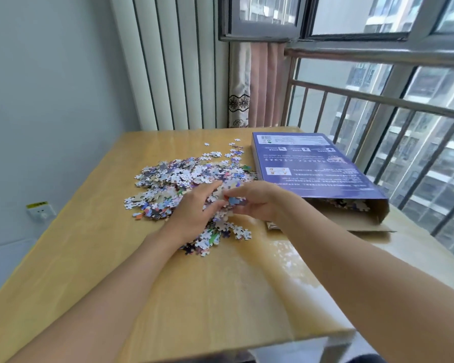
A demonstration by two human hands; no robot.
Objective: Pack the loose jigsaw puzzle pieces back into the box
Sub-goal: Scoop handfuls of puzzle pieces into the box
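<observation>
While you are leaning over the wooden table [89, 258], a white wall socket [41, 211] is showing beyond its left edge, low on the pale wall. Moving right onto the table, the heap of loose puzzle pieces [173, 179] is spreading across the middle of the top, left of the box, with a few stray pieces [215, 154] lying toward the far side, just off the box's far left corner. Your left hand [192, 210] is resting palm down on the near part of the heap, fingers gently curved and spread over the pieces; whether they are actually gripping any, I cannot tell. Just to its right, and close beside the box's near left corner, your right hand [254, 203] is pinching a small clutch of pieces, a blue piece [235, 200] showing at the fingertips, which are almost meeting those of your left hand. Further right, the purple box [312, 169] is lying flat along the table's right side with its printed face up, its near end open and its brown flap [351, 224] lying folded out on the table. Some pieces [351, 204] are already sitting inside the open mouth. Beyond the box, a metal railing [378, 106] is running along the window [351, 17].
</observation>
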